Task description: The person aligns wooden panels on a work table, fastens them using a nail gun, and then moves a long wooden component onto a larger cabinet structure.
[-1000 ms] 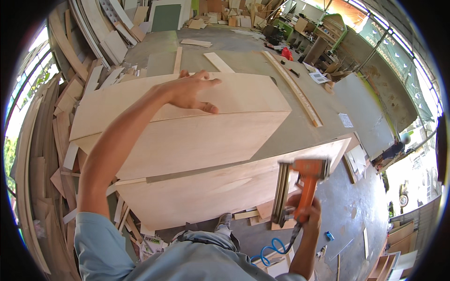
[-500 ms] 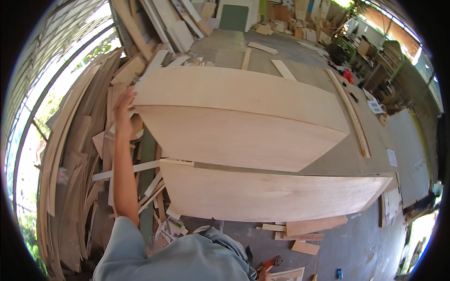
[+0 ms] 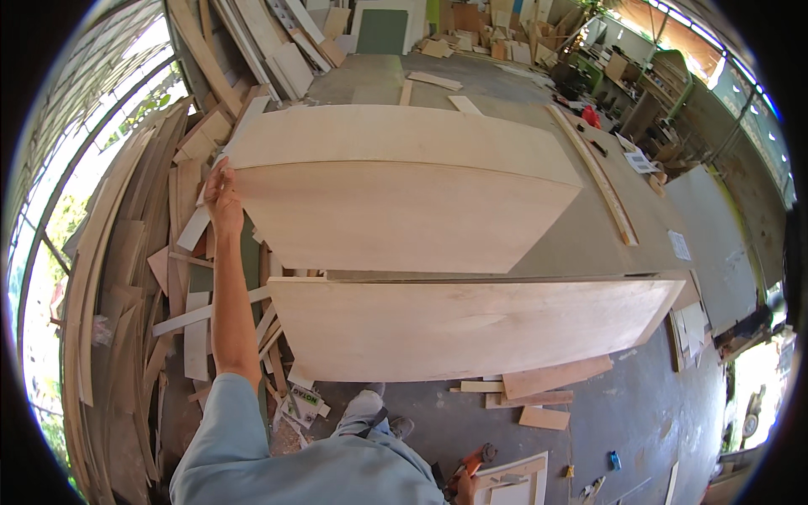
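Observation:
My left hand [image 3: 223,195] is at the left corner of a long pale plywood box [image 3: 404,210], its fingers bent and closed on the edge. The box shows a top face and a front face meeting along a straight seam. Nearer to me, a second long plywood piece [image 3: 471,328] stands with its broad face toward me. Low at the bottom edge, my right hand [image 3: 463,486] is wrapped round an orange and black power tool [image 3: 477,459]. Part of that hand is cut off by the frame, and the tool's exact kind is unclear.
Stacked boards [image 3: 126,278] and offcuts crowd the left side. A long wooden strip [image 3: 596,177] lies on the worktable [image 3: 539,252] behind the box. Plywood scraps [image 3: 547,396] lie under the nearer piece. A pale frame [image 3: 513,480] is on the floor beside the tool.
The view has shifted, so the boxes appear higher and further left. My left hand's fingers have gone from loosely spread to bent on the corner. More of the orange tool shows.

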A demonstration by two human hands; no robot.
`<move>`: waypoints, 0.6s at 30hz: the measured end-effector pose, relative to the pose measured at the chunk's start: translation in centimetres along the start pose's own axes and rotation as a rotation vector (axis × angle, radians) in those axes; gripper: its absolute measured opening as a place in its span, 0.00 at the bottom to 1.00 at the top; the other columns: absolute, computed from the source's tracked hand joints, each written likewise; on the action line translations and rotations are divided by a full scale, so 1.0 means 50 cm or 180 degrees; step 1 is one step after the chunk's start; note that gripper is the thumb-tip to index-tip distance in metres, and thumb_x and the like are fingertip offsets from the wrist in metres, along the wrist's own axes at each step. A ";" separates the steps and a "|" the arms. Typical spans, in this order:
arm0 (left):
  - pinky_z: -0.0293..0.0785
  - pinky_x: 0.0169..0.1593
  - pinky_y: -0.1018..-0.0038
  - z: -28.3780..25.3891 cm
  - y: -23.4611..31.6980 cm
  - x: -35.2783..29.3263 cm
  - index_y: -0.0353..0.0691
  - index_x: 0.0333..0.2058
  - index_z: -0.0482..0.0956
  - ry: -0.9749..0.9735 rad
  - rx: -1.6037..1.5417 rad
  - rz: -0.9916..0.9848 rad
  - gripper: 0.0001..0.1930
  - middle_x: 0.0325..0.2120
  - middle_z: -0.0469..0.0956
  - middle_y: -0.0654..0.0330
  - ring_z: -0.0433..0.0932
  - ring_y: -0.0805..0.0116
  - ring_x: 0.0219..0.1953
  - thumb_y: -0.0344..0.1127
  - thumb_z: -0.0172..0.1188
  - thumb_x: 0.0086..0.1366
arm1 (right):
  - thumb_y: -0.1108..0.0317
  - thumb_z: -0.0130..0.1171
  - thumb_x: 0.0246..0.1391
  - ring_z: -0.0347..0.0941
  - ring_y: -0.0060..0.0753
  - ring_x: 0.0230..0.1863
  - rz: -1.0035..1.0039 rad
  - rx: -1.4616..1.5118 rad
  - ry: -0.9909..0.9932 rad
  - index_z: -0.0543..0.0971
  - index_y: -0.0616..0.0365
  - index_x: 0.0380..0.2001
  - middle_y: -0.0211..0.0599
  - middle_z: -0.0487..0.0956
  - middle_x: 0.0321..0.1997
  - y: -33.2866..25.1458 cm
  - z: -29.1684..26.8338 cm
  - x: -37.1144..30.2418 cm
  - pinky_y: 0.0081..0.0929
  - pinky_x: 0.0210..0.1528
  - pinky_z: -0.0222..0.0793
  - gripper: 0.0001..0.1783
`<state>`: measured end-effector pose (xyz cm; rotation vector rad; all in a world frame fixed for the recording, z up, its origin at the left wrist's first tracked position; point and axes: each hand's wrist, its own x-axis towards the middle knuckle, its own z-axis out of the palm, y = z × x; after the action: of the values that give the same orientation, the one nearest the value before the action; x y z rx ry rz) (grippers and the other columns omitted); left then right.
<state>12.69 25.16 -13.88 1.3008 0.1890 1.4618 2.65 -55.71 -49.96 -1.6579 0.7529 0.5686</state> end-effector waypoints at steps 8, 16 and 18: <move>0.61 0.47 0.83 -0.042 -0.013 0.026 0.37 0.51 0.78 -0.0069 0.0721 0.0206 0.22 0.38 0.74 0.69 0.68 0.81 0.41 0.46 0.65 0.65 | 0.73 0.51 0.49 0.79 0.37 0.18 -0.0362 -0.1067 0.0214 0.74 0.70 0.34 0.45 0.79 0.19 -0.192 -0.008 -0.107 0.31 0.19 0.76 0.10; 0.62 0.44 0.84 -0.048 -0.011 0.008 0.36 0.47 0.78 -0.0309 0.0384 -0.0089 0.16 0.35 0.75 0.68 0.68 0.82 0.37 0.41 0.62 0.67 | 0.77 0.54 0.53 0.75 0.30 0.14 -0.1488 -0.1382 0.0500 0.71 0.64 0.42 0.37 0.75 0.21 -0.523 0.119 -0.238 0.30 0.11 0.67 0.12; 0.62 0.43 0.85 -0.013 -0.001 -0.009 0.35 0.47 0.78 -0.0287 0.0339 0.0015 0.15 0.34 0.74 0.69 0.67 0.84 0.37 0.38 0.62 0.67 | 0.78 0.55 0.52 0.74 0.28 0.14 -0.1958 -0.1806 0.0407 0.71 0.62 0.44 0.36 0.75 0.21 -0.613 0.137 -0.282 0.27 0.12 0.66 0.14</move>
<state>12.13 25.16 -14.41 1.4511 0.2068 1.4098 15.92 -42.76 -20.96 -2.3354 0.1296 0.2384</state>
